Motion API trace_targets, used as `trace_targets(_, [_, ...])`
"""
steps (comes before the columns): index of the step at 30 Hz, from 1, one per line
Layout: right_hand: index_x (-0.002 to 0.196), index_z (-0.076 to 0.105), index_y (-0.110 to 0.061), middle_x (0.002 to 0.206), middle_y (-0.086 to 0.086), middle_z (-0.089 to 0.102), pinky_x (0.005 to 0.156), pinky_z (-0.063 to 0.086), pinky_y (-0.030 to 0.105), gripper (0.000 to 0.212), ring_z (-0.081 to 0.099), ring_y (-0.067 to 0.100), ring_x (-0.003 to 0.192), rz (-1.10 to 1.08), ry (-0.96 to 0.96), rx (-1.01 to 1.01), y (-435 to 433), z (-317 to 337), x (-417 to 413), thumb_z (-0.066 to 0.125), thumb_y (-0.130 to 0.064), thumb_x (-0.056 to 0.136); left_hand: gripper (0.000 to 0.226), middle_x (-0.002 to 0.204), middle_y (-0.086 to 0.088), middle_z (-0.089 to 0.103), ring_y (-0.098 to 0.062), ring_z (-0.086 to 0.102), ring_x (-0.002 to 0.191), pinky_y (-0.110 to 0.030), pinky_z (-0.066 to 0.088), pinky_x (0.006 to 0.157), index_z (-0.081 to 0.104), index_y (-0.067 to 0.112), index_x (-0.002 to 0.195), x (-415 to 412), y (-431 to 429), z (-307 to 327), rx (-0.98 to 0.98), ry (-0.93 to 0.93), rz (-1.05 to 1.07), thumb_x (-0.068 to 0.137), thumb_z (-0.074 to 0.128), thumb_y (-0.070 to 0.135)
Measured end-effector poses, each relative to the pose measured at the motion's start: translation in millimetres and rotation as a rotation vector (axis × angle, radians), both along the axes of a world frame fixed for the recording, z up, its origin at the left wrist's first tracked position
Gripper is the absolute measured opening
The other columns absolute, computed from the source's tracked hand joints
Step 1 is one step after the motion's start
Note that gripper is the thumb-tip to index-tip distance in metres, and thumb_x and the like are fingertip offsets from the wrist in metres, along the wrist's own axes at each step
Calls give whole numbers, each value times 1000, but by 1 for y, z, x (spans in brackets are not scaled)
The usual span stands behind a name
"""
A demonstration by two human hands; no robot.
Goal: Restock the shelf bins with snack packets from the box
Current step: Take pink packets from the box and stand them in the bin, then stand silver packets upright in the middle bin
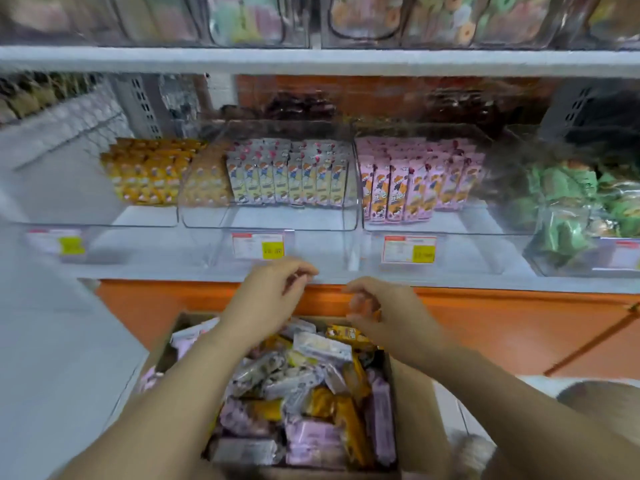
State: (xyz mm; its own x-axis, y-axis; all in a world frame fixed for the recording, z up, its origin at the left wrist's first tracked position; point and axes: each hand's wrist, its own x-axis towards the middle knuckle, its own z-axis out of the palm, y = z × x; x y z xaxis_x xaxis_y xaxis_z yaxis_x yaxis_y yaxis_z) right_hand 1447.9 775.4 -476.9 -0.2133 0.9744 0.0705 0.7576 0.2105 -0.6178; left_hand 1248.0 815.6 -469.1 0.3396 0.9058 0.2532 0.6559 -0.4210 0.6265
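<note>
Hovering over the open box, both hands sit between the supply and the shelf, which suits the job: the box stands directly below the fingers, and the clear bins lie just beyond and above the fingertips, so each packet needs only a short lift forward.

The loose snack packets lie jumbled in the box beneath both wrists, with pink, orange and grey wrappers mixed together. They probably need sorting by colour before they go up. Past the fingers, each bin holds one kind standing upright in rows: orange packets to the far left of the fingers, grey-and-yellow packets straight ahead, pink packets ahead of the right fingers. Each bin has bare floor at the front, nearest the fingertips, so that is likely where new stock goes.

The left hand is raised with its wrist bent. Its fingers curl loosely, the thumb and forefinger nearly meeting just under the price label, and nothing shows between them. The right hand is lower and beside it, close but apart, palm turned down and fingers hooked over the box's far edge. Motion blur and the orange panel behind them make it impossible to tell whether they pinch a packet. Both forearms reach in from below, across the box.
</note>
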Motion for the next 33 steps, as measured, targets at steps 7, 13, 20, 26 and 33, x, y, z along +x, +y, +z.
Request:
trace_targets(7, [138, 36, -41, 138, -10, 49, 88, 42, 29, 60, 49, 15, 121, 174, -429, -290, -3, -67, -20, 59, -47, 84, 26, 121, 3, 59, -11, 55, 105, -22, 43, 87, 63, 20, 120, -66, -7, -53, -309, 250, 53, 96, 54, 16])
trace_targets(13, [143, 34, -29, 149, 0, 31, 104, 40, 32, 59, 36, 21, 132, 303, -408, -306, 14, -91, -52, 59, -31, 90, 45, 141, -3, 44, -21, 42, 129, -33, 34, 107, 50, 33, 134, -114, 10, -84, -504, 533, 142, 91, 61, 29])
trace_targets(20, [144, 27, -39, 150, 3, 15, 114, 22, 48, 65, 20, 31, 136, 410, -678, -219, 16, -102, -67, 59, -39, 87, 65, 151, -6, 28, -24, 39, 132, -39, 31, 111, 30, 31, 147, -120, 12, -95, -621, 649, 153, 90, 62, 31])
trace_targets(26, [141, 32, -38, 149, 1, 18, 113, 23, 44, 55, 18, 29, 136, 340, -630, -87, 11, -118, -71, 56, -40, 91, 40, 129, -2, 44, -25, 46, 118, -36, 44, 95, 51, 29, 129, -95, 4, -78, -353, 577, 169, 91, 61, 27])
trace_targets(33, [146, 16, -35, 148, -1, 19, 108, 34, 33, 81, 27, 21, 137, 334, -410, -144, 25, -111, -68, 66, -45, 84, 35, 118, -5, 59, -25, 57, 101, -39, 50, 87, 56, 19, 123, -78, -6, -87, -557, 680, -74, 90, 63, 32])
